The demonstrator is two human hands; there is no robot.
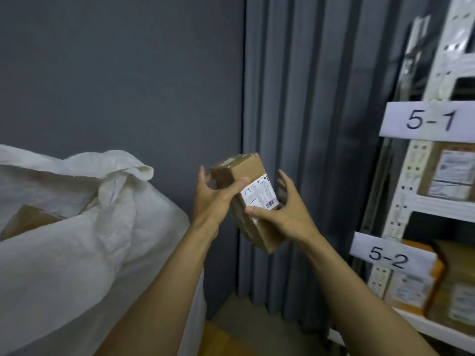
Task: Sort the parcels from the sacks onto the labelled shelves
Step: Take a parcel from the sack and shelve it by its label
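Right now a brown parcel (248,199) is up in the air between two hands, in front of the grey curtain (308,150), with the white sack (77,240) to the left and the shelves (411,201) to the right. The left hand (213,196) wraps round the top end, with its thumb lying across the front and its fingers curled behind. The right hand (280,211) holds the lower side, thumb pressed on the edge by the white label (259,192), but its other fingers are spread wide and I cannot tell how many of them touch the box. The parcel is tilted, with its bottom corner hanging out past both hands. That is where it could go wrong, I think. If one hand lets go too soon, the box may tip and slip down to the floor. The writing on the label is too small and blurry to read, so it could be put on the wrong shelf. The tags say 5-1 (429,120) and 5-2 (388,254), and both shelves already hold boxes (447,173), so pushing this one in hard might knock another one off.
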